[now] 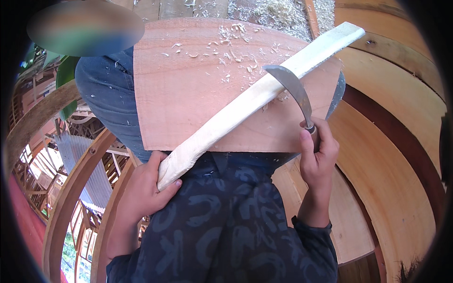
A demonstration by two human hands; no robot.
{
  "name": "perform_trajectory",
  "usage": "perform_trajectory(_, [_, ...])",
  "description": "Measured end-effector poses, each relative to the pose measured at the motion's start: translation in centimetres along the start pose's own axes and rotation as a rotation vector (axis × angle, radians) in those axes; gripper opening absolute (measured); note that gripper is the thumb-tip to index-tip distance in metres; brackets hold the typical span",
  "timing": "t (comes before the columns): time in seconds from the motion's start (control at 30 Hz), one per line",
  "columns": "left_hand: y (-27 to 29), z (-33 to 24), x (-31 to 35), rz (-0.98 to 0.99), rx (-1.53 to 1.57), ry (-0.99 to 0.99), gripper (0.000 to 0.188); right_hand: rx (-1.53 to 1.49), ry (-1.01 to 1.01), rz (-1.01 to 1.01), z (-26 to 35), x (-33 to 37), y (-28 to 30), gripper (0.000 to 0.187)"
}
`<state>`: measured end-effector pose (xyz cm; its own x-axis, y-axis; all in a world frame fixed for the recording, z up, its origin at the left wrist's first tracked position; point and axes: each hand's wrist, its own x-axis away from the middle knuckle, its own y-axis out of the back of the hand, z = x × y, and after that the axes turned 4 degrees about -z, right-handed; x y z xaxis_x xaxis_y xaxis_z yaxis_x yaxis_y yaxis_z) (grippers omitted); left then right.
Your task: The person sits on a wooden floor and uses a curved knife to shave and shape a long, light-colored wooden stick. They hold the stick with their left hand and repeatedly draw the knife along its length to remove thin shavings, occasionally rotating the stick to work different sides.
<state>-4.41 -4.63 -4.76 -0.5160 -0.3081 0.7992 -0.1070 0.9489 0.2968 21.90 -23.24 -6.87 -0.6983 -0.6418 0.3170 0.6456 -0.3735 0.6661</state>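
A long pale wooden stick lies slantwise across a flat reddish board that rests on my lap. Its near end, rough and rounded, is gripped by my left hand, thumb along one side. The far end is squared and reaches past the board's upper right edge. My right hand is closed round the short handle of a curved knife, much like a small sickle. The dark blade arches over the stick near its middle, its tip just beyond the far side; whether the edge touches the wood I cannot tell.
Curled wood shavings are scattered over the board, and a thicker heap covers the floor beyond. Broad curved planks rise on the right. Curved wooden ribs stand at the left, with gaps between them. A blurred patch hides the upper left.
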Motion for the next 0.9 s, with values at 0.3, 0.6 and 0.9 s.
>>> perform_trajectory(0.3, [-2.3, 1.0, 0.2, -0.257, -0.097, -0.127, 0.041, 0.128, 0.212, -0.078, -0.3, 0.5, -0.9, 0.018])
perform_trajectory(0.6, [-2.5, 1.0, -0.2, -0.254, -0.097, -0.135, 0.037, 0.221, 0.267, -0.153, -1.7, -1.1, 0.1, 0.018])
perform_trajectory(0.9, [-1.9, 0.6, -0.3, -0.19, -0.041, -0.117, 0.037, 0.229, 0.244, -0.285, -2.7, -2.8, 0.6, 0.023])
